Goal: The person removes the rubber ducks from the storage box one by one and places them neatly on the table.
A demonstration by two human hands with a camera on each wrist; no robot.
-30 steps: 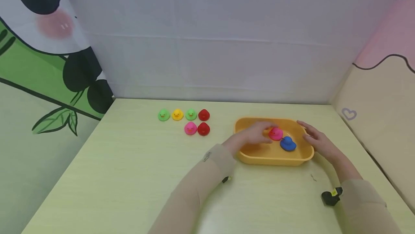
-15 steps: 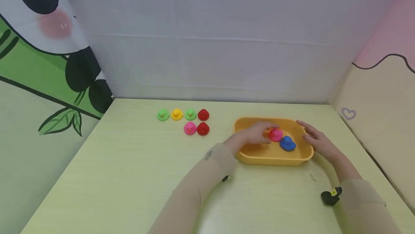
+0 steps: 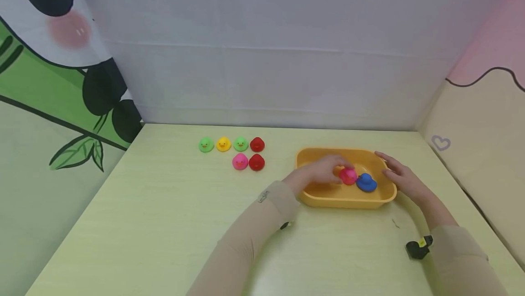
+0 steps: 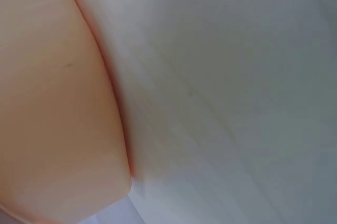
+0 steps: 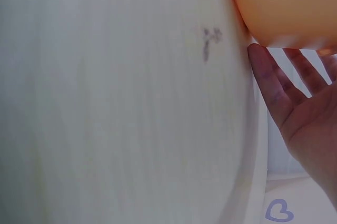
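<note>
In the head view, a yellow-orange plastic tray [image 3: 328, 202] sits on the table's right half. My left hand [image 3: 326, 169] reaches over its near left rim, finger and thumb around a pink rubber duck [image 3: 349, 177] low in the tray. Just right of that duck lies a blue rubber duck [image 3: 367, 183]. At the tray's right end my right hand [image 3: 404, 181] touches the outside with extended, relaxed fingers; the right wrist view shows those fingertips [image 5: 258, 53] against the wall. Only the tray's side and the tabletop appear in the left wrist view, so the left fingers are hidden there.
Left of the tray stand green ducks [image 3: 206, 144], a yellow duck [image 3: 223, 144], another pink duck [image 3: 240, 162] and red ducks [image 3: 257, 162] in two rows. A pale wall sheet [image 3: 262, 81] borders the table's back. A printed panel [image 3: 484, 150] borders the right.
The pink duck in the tray has shifted slightly toward me under my left fingers. The blue duck has moved a little to the right. My right hand has stayed at the tray's end.
</note>
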